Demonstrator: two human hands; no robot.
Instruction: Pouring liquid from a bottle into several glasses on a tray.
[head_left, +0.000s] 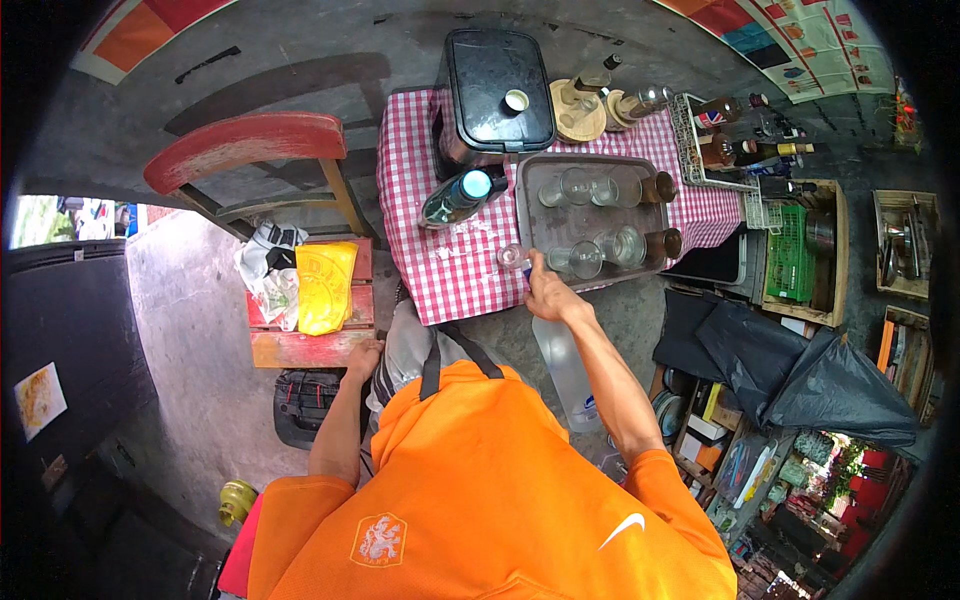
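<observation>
My right hand (553, 292) is at the table's front edge, its fingers closed around something mostly hidden, with a dark blue bit showing. A small clear glass (511, 256) is at its fingertips, left of the brown tray (530, 185). Two rows of glasses stand in that tray, among them clear ones (586, 260) and brownish ones (663, 243). A translucent plastic container (566, 370) shows below my right wrist. Low by my thigh, my left hand (365, 357) is beside the corner of a red wooden chair (310, 345); its fingers are hard to make out.
On the checkered tablecloth (440, 285) stand a dark bottle with a light blue top (458, 200) and a black lidded bin (497, 90). A wire rack of bottles (715, 160) is at the right. The chair holds a yellow bag (325, 287); a black backpack (308, 405) lies below.
</observation>
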